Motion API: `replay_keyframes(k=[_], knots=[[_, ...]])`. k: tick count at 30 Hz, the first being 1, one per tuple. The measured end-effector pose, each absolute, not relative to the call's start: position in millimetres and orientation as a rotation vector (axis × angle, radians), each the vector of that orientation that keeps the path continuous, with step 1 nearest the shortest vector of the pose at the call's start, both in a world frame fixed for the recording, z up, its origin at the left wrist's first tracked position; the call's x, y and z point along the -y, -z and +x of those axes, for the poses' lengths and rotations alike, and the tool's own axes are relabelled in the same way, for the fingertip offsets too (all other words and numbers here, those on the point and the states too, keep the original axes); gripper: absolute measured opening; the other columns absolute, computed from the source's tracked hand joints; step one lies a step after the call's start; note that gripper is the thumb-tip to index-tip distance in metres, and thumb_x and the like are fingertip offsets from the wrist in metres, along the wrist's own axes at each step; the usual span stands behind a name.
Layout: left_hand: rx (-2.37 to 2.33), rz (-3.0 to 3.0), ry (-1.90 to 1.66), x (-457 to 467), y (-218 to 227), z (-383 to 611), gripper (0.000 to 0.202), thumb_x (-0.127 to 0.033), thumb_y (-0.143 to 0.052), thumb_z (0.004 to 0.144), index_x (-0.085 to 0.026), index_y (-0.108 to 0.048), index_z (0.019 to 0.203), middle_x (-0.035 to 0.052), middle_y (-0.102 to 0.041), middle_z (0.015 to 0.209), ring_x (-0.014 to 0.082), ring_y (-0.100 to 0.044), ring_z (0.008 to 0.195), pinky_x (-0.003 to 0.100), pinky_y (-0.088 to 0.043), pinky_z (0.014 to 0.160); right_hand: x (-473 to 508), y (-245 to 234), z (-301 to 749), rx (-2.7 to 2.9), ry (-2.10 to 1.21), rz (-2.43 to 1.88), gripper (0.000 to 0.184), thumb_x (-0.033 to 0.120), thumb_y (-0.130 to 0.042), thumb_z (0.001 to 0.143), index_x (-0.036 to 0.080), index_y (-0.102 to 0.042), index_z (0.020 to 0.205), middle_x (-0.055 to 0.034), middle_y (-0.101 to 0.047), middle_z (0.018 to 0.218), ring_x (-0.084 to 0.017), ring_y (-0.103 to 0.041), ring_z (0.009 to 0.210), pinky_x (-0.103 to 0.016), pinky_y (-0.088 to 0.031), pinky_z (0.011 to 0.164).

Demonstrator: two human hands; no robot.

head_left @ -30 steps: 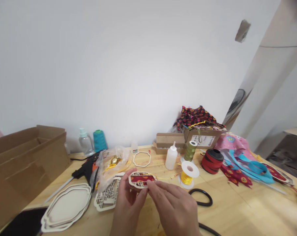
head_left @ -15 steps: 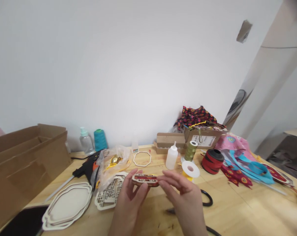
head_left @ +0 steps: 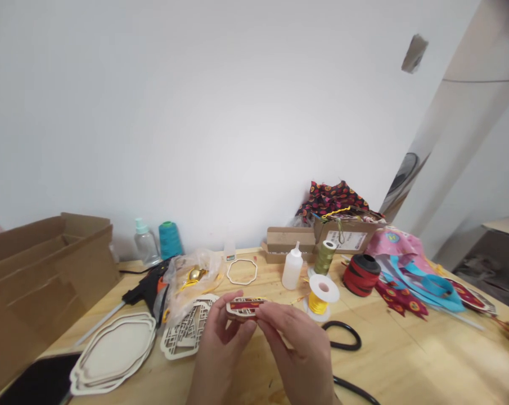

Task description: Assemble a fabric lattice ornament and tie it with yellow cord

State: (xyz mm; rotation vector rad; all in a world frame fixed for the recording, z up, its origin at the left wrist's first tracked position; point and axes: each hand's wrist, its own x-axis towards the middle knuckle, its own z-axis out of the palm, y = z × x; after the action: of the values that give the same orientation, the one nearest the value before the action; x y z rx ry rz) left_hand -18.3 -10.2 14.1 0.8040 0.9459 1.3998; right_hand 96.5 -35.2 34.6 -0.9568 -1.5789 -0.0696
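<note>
My left hand (head_left: 223, 343) is closed around the left end of a small layered wooden ornament (head_left: 243, 306), thumb on the near side and fingers behind. The ornament has pale cut-out frames with dark red patterned fabric between the bars. My right hand (head_left: 298, 343) pinches its right end, thumb and fingertips together. Fingers cover both ends. Under the right hand lie black-handled scissors (head_left: 357, 340), their blades hidden. Left of my left hand rest pale lattice cut-outs (head_left: 182, 337) and a stack of scalloped wooden plates (head_left: 115, 351).
A white squeeze bottle (head_left: 293, 269), a yellow cord spool (head_left: 318, 304) and a red ribbon roll (head_left: 361, 275) stand beyond the right hand. A black glue gun (head_left: 147, 288) lies left, near a big cardboard box (head_left: 47, 292). One thin wooden outline (head_left: 242, 272) lies behind the ornament.
My right hand has moved left and closed onto the ornament's right end; before, its fingers were more spread. The yellow spool shows more fully. The view has shifted slightly.
</note>
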Motion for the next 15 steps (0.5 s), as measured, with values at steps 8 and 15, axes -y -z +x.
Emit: replay_keyframes(k=[8,15], knots=[[-0.858,0.700,-1.424,15.0,-16.4,-12.6,0.048,-0.027,-0.075,0.052,-0.021,-0.052,0.093,0.0024,-0.065,0.088,0.0191,-0.062,0.082,0.030,-0.047,0.075,32.8,-32.1,99.6,1.659,0.182,-0.908,0.022,0.006,-0.058,0.074,0.018,-0.063,0.092,-0.0028,-0.071,0.083,-0.012,-0.066,0.076,-0.017,-0.051,0.075],[-0.883,0.653,-1.365,14.3,-19.0,-13.7,0.046,-0.024,-0.074,0.054,-0.020,-0.051,0.095,0.0013,-0.066,0.086,0.0155,-0.062,0.081,0.026,-0.046,0.075,31.5,-32.2,97.1,1.668,0.136,-0.919,0.020,0.007,-0.055,0.076,0.018,-0.063,0.091,-0.0018,-0.070,0.081,-0.010,-0.065,0.074,-0.016,-0.051,0.072]])
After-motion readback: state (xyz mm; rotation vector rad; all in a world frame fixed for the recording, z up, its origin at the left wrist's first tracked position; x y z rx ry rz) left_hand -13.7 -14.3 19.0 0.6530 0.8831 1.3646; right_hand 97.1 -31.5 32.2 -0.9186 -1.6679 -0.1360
